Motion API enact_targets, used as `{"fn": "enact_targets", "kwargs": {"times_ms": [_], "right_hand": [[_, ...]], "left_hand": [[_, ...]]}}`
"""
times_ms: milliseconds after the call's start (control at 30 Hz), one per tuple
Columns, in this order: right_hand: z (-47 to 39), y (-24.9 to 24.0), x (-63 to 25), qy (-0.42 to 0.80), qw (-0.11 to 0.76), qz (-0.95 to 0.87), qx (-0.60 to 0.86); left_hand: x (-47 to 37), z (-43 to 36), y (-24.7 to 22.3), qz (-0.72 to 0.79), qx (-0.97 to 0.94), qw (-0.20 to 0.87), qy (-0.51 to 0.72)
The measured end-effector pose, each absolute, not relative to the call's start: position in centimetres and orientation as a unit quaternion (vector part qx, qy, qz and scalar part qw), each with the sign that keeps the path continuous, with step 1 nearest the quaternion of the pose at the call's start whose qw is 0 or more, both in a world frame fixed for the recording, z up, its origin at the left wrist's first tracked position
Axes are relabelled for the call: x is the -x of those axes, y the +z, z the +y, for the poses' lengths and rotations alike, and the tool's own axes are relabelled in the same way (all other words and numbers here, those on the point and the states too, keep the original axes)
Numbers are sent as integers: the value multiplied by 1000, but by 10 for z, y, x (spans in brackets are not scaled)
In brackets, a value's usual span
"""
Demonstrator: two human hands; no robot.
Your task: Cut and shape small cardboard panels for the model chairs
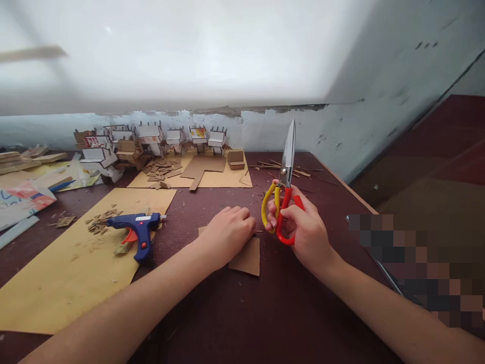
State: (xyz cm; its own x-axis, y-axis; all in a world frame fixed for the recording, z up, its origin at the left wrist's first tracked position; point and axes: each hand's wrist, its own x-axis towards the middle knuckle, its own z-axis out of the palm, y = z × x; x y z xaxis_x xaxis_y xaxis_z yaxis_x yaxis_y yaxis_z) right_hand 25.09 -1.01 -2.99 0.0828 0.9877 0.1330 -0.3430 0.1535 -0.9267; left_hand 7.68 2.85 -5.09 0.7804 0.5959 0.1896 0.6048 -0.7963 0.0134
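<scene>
My right hand (306,222) grips a pair of scissors (287,167), its fingers through the yellow and red handles. The blades are together and point upward, above the table. My left hand (231,235) lies low on the table, fingers curled and pressed down over a brown cardboard piece (246,258). The cardboard's edges show to the left of and below the hand; its middle is hidden. A thin sliver sticks out by the left fingertips. Left of that hand, a blue glue gun (141,227) with an orange trigger lies on a yellow sheet (87,288).
Several small cardboard chair-like models (151,136) stand along the wall. Before them, cardboard scraps (162,172) and an L-shaped cardboard piece (204,167) lie on another yellow sheet. Thin offcuts (299,171) lie behind the scissors. The table's right edge (344,184) borders a blurred-out area.
</scene>
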Motion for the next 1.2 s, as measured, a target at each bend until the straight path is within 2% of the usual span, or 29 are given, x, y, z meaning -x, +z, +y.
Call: {"fn": "enact_targets", "kwargs": {"times_ms": [233,467,733,1200], "right_hand": [[-11,-30,-253,530,626,-430,377],[-13,-29,-256,535,627,-416,383],[-36,-23,-240,612,589,-378,368],[-62,-30,-228,604,562,-384,414]], "left_hand": [[-71,25,-43,-326,941,31,-90],[-57,5,-26,-292,952,-71,-59],[-59,4,-28,-283,953,-87,-70],[-57,2,-29,-291,947,-112,-80]]}}
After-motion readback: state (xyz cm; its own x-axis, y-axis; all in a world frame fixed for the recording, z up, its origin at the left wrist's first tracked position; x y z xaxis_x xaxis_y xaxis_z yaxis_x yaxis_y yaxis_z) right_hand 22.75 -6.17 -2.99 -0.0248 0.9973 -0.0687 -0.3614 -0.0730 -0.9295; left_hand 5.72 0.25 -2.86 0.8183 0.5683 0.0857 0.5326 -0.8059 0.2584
